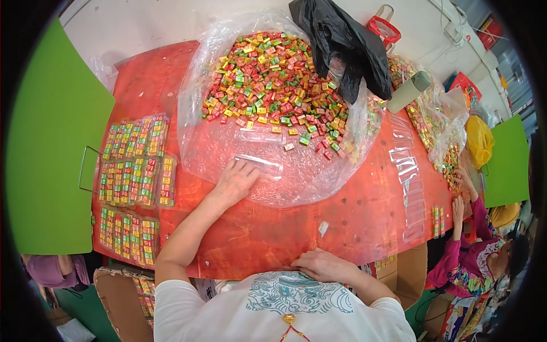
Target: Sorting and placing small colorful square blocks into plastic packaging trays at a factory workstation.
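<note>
The left hand (235, 179), fingers lightly bent, touches the slim clear tray (269, 167) at its two o'clock; whether it grips or merely rests, I cannot tell. Best to steady the tray by its rim, flat on the plastic sheet (273, 194), fingertips off its hollow. Small wrapped blocks (273, 74) lie heaped toward one o'clock. At four-thirty, the right hand (322, 265) rests loosely curled, its palm hidden.
</note>
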A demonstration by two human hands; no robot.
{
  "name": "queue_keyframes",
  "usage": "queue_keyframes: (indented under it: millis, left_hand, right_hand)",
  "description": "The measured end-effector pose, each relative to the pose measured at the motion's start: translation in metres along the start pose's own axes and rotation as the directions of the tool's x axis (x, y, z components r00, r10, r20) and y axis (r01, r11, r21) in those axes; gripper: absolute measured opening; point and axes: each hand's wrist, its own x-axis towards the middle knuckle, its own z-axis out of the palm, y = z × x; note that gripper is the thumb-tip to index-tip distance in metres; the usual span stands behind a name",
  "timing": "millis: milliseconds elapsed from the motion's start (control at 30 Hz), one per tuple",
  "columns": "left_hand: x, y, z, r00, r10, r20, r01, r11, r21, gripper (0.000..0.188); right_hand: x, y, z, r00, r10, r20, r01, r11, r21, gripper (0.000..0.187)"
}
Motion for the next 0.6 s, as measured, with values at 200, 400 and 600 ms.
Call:
queue_keyframes:
  millis: [200,400,600]
  left_hand:
    - [-0.016,-0.001,0.001,1.000,0.012,0.027,-0.010,0.999,-0.046,0.024]
    - [-0.008,0.003,0.002,0.998,-0.055,0.021,0.056,0.998,-0.035,0.025]
    - [-0.002,-0.002,0.004,0.994,-0.106,-0.017,0.107,0.994,0.034,0.020]
  right_hand:
    - [0.019,0.003,-0.027,0.932,0.004,-0.363,0.014,0.999,0.047,0.025]
    - [0.078,0.019,-0.101,0.702,-0.100,-0.705,-0.109,0.963,-0.245,0.026]
    - [0.120,0.081,-0.128,0.739,0.004,-0.674,-0.357,0.851,-0.386,0.023]
